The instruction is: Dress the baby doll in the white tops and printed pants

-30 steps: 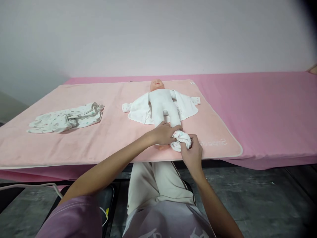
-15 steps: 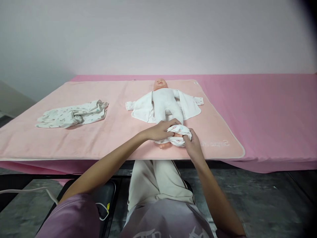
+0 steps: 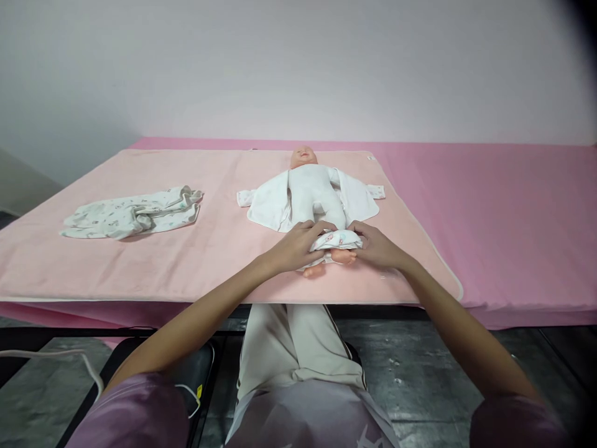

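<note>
- doll (image 3: 311, 186) is face-up on the peach mat (image 3: 224, 249), head away, feet toward you, long axis roughly straight out
- your left hand (image 3: 295, 246) and right hand (image 3: 379, 247) both pinch the bunched printed cloth (image 3: 336, 239)

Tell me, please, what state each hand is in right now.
Left hand: closed, holding one side of the bunched printed cloth by the doll's foot.
Right hand: closed, pinching the same cloth's opposite side.

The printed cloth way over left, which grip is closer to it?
Left: the left grip is right of the printed cloth, on the left end of the bunched fabric; the right grip is farther off, on that fabric's right end.
</note>
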`<state>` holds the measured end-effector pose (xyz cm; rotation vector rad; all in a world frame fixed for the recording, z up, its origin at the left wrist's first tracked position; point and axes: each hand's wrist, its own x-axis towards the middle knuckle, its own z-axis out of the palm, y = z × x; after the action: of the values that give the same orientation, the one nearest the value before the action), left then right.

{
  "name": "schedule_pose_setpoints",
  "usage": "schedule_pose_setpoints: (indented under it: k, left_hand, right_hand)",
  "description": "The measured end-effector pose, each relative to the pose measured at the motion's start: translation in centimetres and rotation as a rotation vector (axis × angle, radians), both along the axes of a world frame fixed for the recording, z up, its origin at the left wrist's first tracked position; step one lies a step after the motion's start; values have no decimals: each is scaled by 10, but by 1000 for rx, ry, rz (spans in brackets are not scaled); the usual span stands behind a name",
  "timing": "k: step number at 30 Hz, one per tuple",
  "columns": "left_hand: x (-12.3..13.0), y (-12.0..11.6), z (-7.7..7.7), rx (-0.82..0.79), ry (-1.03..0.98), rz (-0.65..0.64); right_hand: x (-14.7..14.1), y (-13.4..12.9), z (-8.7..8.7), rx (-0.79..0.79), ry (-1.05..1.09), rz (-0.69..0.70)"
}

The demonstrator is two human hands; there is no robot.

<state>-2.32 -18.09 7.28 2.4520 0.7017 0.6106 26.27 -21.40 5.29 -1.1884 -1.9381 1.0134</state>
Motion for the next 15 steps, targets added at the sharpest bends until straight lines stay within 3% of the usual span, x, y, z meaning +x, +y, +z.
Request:
schedule_pose_setpoints:
  k: [3, 6, 10, 15]
  left_hand:
    - [-12, 4, 2, 101, 43, 83]
    - [-20, 8, 7, 60, 68, 84]
    - [-21, 12, 16, -112, 103, 87]
    - [-30, 25, 15, -485, -132, 86]
  right_hand:
    - [13, 15, 21, -177, 65, 210]
    - [5, 22, 38, -244, 110, 204]
    - [-27, 29, 50, -211, 36, 62]
    - [-41, 47, 45, -77, -131, 93]
